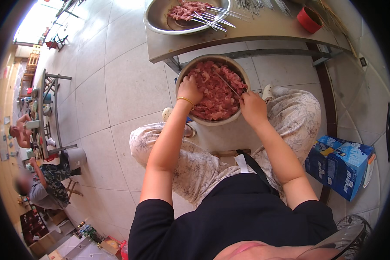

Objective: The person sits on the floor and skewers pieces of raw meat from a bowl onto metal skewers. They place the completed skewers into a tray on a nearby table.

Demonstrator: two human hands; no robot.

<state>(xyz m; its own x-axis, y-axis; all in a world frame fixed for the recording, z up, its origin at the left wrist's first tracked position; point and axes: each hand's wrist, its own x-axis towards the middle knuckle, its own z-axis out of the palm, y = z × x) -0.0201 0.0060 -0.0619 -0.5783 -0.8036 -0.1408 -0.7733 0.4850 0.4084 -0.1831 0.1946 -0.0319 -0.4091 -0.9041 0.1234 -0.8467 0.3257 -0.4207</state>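
Observation:
A round metal bowl (211, 123) full of raw sliced meat (214, 94) stands low between the knees. My left hand (190, 89) reaches into the meat at the bowl's left side, its fingertips partly hidden; whether they grip a piece cannot be told. At the right rim, my right hand (253, 106) holds a thin metal skewer (227, 83) that slants up and left across the meat. On the table above, a wide metal basin (156, 27) holds threaded meat skewers (188, 11), their bare ends pointing right over the rim.
Beyond the bowl stands a table (263, 32) bearing loose metal skewers (255, 5) and a red cup-like container (309, 20). Blue printed cartons (341, 162) are on the floor at right. At far left, two people sit by another table (43, 113), near a white bucket (76, 158).

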